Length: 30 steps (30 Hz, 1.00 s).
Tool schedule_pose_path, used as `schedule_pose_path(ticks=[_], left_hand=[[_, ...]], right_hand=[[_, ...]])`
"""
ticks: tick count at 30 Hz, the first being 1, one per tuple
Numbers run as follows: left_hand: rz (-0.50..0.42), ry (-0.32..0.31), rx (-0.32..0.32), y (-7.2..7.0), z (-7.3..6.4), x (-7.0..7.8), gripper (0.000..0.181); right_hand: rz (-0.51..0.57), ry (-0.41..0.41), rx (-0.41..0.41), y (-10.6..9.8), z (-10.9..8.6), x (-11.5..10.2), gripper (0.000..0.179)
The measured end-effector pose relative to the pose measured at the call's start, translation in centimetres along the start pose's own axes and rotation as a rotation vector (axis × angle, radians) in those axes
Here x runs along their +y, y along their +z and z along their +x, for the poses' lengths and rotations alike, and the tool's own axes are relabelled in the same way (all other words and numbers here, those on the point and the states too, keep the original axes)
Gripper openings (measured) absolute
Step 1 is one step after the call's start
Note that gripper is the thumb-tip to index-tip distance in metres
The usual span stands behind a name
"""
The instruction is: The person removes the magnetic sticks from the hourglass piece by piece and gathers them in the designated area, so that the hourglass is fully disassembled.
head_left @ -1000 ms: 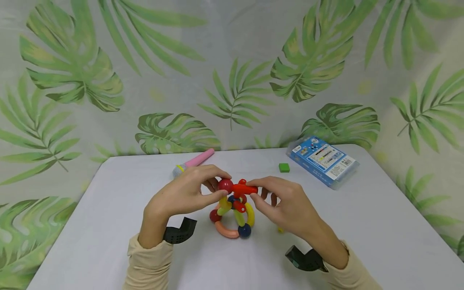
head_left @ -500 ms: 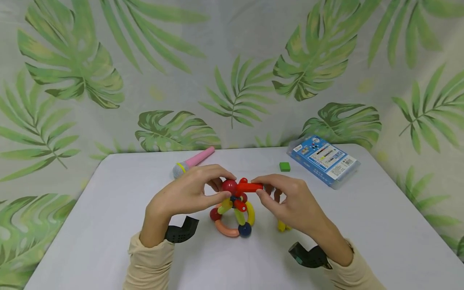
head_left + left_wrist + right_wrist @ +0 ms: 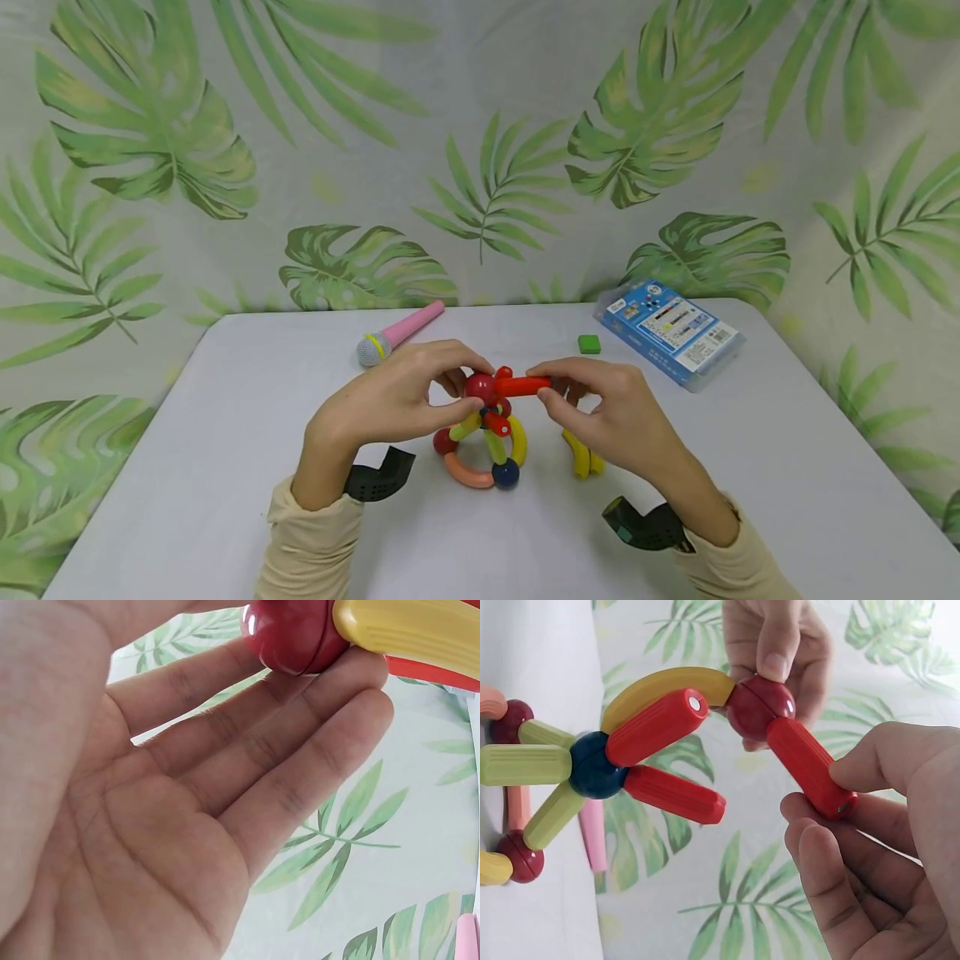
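Observation:
My left hand [image 3: 397, 396] pinches a glossy red ball [image 3: 481, 389] between thumb and fingers. A straight red magnetic stick [image 3: 806, 765] meets that ball at one end, and my right hand [image 3: 607, 408] pinches the stick near its other end. In the right wrist view, a curved yellow stick [image 3: 667, 686] runs from the red ball to a dark blue ball [image 3: 598, 765]. Two more red sticks [image 3: 676, 796] jut from the blue ball. Pale green sticks [image 3: 525, 765] link it to a ring base with an orange curved stick [image 3: 468, 473] and red and blue balls.
Loose yellow curved sticks [image 3: 577, 454] lie under my right hand. Farther back are a pink toy microphone [image 3: 405, 329], a small green block [image 3: 588, 344] and a blue box [image 3: 671, 333]. A leaf-patterned cloth [image 3: 480, 167] hangs behind the white table [image 3: 187, 467].
Both hands have shifted slightly right with the red ball and stick, while the ring base stays put. More of the yellow curved sticks shows below the right hand.

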<state>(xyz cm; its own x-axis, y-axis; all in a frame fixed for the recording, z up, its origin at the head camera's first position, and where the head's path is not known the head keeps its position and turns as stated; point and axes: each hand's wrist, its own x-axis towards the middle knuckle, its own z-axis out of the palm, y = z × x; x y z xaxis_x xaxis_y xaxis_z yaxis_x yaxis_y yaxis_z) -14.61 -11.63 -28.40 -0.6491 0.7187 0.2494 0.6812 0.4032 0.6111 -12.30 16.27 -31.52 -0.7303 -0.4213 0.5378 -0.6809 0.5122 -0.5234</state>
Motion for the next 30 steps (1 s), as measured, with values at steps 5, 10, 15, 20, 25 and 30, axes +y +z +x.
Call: schedule_pose_path(ticks=[5,10,15,20,25,30], left_hand=[[0.01,0.004,-0.002,0.0,0.1,0.2,0.026],[0.01,0.011,-0.003,0.1,0.3,0.3,0.025],[0.002,0.015,-0.003,0.1,0.3,0.3,0.026],[0.003,0.022,-0.006,0.1,0.4,0.5,0.026],[-0.004,0.03,-0.001,0.2,0.4,0.5,0.025],[0.014,0.033,0.007,0.0,0.1,0.4,0.025]], right_hand=[[0.002,0.033,-0.01,0.0,0.0,0.2,0.025],[-0.004,0.043,-0.018,-0.2,0.0,0.2,0.025],[-0.003,0.059,-0.028,-0.3,0.1,0.2,0.024],[-0.01,0.076,-0.038,-0.5,0.1,0.1,0.023],[-0.02,0.08,-0.039,-0.6,0.1,0.0,0.023],[-0.032,0.081,-0.029,-1.2,0.0,0.2,0.023]])
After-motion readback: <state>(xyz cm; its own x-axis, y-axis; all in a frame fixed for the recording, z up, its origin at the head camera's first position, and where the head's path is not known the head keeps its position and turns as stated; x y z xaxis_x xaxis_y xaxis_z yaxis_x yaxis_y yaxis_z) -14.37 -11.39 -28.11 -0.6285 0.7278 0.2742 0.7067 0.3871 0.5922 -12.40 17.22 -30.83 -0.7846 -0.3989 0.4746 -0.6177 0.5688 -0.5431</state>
